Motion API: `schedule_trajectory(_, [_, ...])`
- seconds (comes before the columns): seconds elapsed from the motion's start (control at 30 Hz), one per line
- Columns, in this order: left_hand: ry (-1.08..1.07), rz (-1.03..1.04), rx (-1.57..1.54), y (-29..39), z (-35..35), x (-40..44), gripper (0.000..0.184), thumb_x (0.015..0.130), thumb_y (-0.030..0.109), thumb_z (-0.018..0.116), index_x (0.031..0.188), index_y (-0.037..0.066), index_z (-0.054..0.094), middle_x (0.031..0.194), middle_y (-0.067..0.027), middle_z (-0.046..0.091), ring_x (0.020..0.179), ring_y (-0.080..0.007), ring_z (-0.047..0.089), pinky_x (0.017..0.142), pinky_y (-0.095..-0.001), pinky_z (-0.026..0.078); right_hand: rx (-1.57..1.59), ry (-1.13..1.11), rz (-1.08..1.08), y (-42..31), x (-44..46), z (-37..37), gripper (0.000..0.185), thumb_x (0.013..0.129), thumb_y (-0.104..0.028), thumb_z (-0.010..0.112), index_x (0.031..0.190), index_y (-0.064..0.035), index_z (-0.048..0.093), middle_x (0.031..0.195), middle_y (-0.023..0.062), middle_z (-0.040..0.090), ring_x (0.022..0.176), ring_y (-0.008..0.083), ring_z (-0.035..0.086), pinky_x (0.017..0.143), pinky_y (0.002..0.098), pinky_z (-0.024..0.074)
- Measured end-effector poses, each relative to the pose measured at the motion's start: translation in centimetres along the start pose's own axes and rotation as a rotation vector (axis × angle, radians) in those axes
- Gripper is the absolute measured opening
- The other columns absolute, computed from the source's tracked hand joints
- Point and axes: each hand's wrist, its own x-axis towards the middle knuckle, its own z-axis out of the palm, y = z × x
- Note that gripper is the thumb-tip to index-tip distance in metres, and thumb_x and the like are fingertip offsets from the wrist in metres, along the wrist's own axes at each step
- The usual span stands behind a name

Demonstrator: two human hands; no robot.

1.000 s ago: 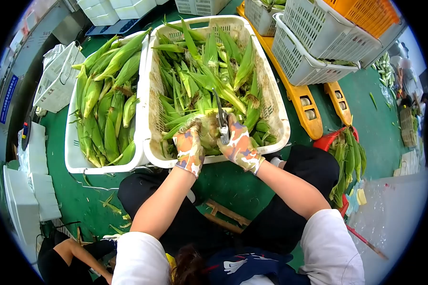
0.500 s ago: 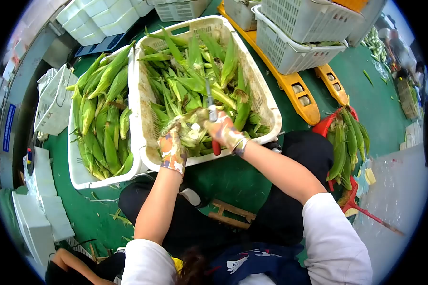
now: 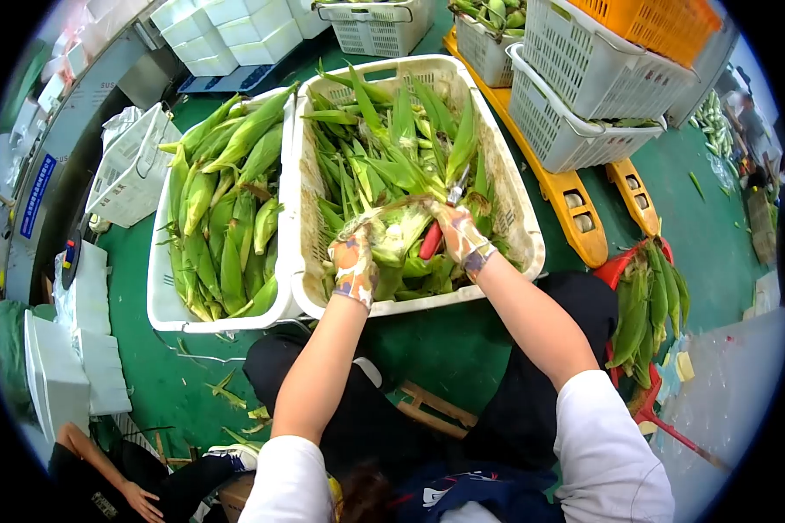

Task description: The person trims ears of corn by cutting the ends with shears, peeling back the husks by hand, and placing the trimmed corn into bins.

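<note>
Left hand [image 3: 354, 265] curled round husk [image 3: 399, 234], right hand [image 3: 460, 235] closed on red-handled tool [image 3: 431, 240]; slippage there could cut the left glove.

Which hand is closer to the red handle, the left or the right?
Right. The right hand is right up against the red handle; the left hand is apart, off to its left.

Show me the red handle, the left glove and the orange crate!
Red handle [image 3: 430, 241]: head view, middle of the grip.
Left glove [image 3: 352, 260]: head view, patterned cloth near its middle.
Orange crate [image 3: 658, 31]: head view, slatted side.
</note>
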Motion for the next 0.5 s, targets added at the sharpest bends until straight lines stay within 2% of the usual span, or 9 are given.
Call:
schedule_trajectory(0.03, [-0.078,-0.01,-0.005,0.8,0.1,0.0,0.024,0.081,0.014,0.057,0.097,-0.003,0.061,0.092,-0.0115,0.063,0.079,-0.0216,0.06,0.068,-0.0325,0.05,0.256,0.154,0.213,-0.6,-0.2,1.9,0.019,0.079,-0.01,0.061,0.092,0.0026,0.061,0.088,0.0088,0.065,0.074,0.0168,0.061,0.066,0.029,0.0508])
schedule_trajectory(0.07, [-0.166,-0.021,-0.013,1.5,0.3,-0.1,0.027,0.079,0.014,0.058,0.1,-0.003,0.06,0.094,-0.0111,0.063,0.082,-0.0226,0.061,0.069,-0.0333,0.05,0.225,0.054,0.018,-0.5,-1.7,2.3,0.021,0.076,-0.011,0.066,0.094,0.0006,0.062,0.094,0.008,0.064,0.083,0.0149,0.06,0.077,0.0273,0.0477])
schedule_trajectory(0.13, [-0.26,-0.006,-0.182,0.6,1.0,1.0,0.025,0.084,0.015,0.052,0.097,-0.003,0.061,0.092,-0.0127,0.063,0.075,-0.0219,0.062,0.064,-0.0327,0.051,0.1,-0.066,0.07,0.0,-1.4,3.0,0.025,0.074,-0.011,0.069,0.095,-0.001,0.061,0.097,0.007,0.064,0.089,0.0137,0.058,0.082,0.0264,0.0438])
schedule_trajectory(0.2, [-0.217,0.11,0.237,1.0,0.9,0.9,0.027,0.086,0.017,0.048,0.099,-0.002,0.061,0.094,-0.0109,0.064,0.075,-0.0204,0.062,0.065,-0.031,0.05,-0.077,-0.048,-0.133,0.6,-1.3,3.4,0.036,0.071,-0.017,0.072,0.098,-0.0026,0.054,0.085,0.006,0.063,0.078,0.0163,0.058,0.073,0.0287,0.0457])
schedule_trajectory(0.27, [-0.264,0.496,0.582,0.2,0.2,1.3,0.028,0.087,0.02,0.046,0.098,0.0,0.062,0.092,-0.01,0.065,0.074,-0.02,0.062,0.066,-0.0302,0.05,-0.722,0.111,-0.197,0.2,-0.6,3.1,0.036,0.071,-0.02,0.072,0.096,-0.0027,0.054,0.08,0.008,0.061,0.071,0.0172,0.057,0.066,0.031,0.0459])
schedule_trajectory(0.33, [-0.246,0.597,0.574,-0.7,0.0,1.6,0.029,0.087,0.022,0.046,0.096,0.001,0.064,0.083,-0.0073,0.065,0.067,-0.0171,0.059,0.06,-0.0295,0.048,-0.689,0.306,-0.06,0.1,0.8,3.1,0.034,0.07,-0.012,0.07,0.098,-0.0023,0.054,0.081,0.0068,0.06,0.067,0.0151,0.053,0.062,0.0313,0.0447])
schedule_trajectory(0.4, [-0.174,0.338,0.312,-1.8,0.3,2.2,0.028,0.087,0.022,0.048,0.093,0.001,0.064,0.074,-0.0038,0.062,0.061,-0.0126,0.054,0.055,-0.028,0.045,0.124,0.375,0.014,-1.2,2.3,2.6,0.026,0.076,-0.021,0.069,0.089,-0.0015,0.059,0.079,0.0051,0.062,0.067,0.0129,0.055,0.058,0.0271,0.0462])
schedule_trajectory(0.43, [-0.187,0.151,0.206,-0.5,0.4,1.2,0.031,0.084,0.023,0.054,0.101,-0.001,0.061,0.091,-0.0097,0.063,0.078,-0.0164,0.058,0.068,-0.0287,0.047,0.09,0.236,0.036,-1.4,2.3,1.5,0.026,0.078,-0.025,0.066,0.086,-0.0014,0.06,0.077,0.0048,0.061,0.067,0.0134,0.056,0.06,0.0273,0.0466])
schedule_trajectory(0.5, [-0.221,0.193,0.266,0.5,0.2,0.6,0.028,0.084,0.022,0.054,0.097,-0.001,0.062,0.089,-0.0084,0.063,0.075,-0.0157,0.058,0.066,-0.0289,0.047,0.174,0.025,0.043,-0.7,2.6,1.0,0.03,0.079,-0.029,0.064,0.089,-0.0008,0.063,0.081,0.0055,0.063,0.072,0.0136,0.058,0.066,0.0258,0.0475])
